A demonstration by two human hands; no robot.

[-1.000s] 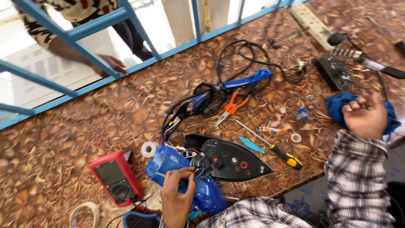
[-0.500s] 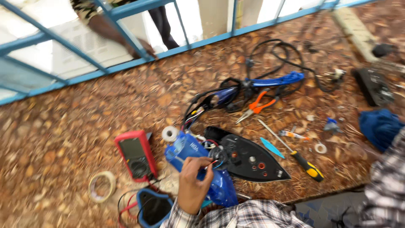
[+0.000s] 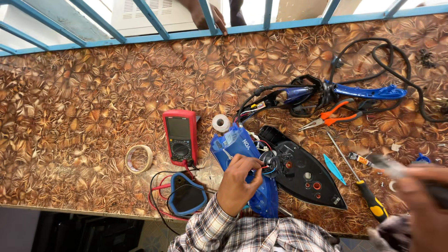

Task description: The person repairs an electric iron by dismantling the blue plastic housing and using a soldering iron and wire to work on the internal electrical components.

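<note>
From the head camera I see my left hand (image 3: 237, 184) with fingertips pinched together on the thin wires between the translucent blue iron shell (image 3: 242, 161) and the glossy black soleplate (image 3: 303, 172), which lies just right of that shell on the brown leaf-patterned table (image 3: 93, 93). My right hand (image 3: 420, 196), blurred far right of the shell, grips a slim tool; I cannot tell which. A red multimeter (image 3: 180, 136) sits left of the shell, a tape roll (image 3: 139, 158) farther left.

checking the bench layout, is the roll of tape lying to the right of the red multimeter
No, the roll of tape lies left of the red multimeter, on the patterned table.
</note>
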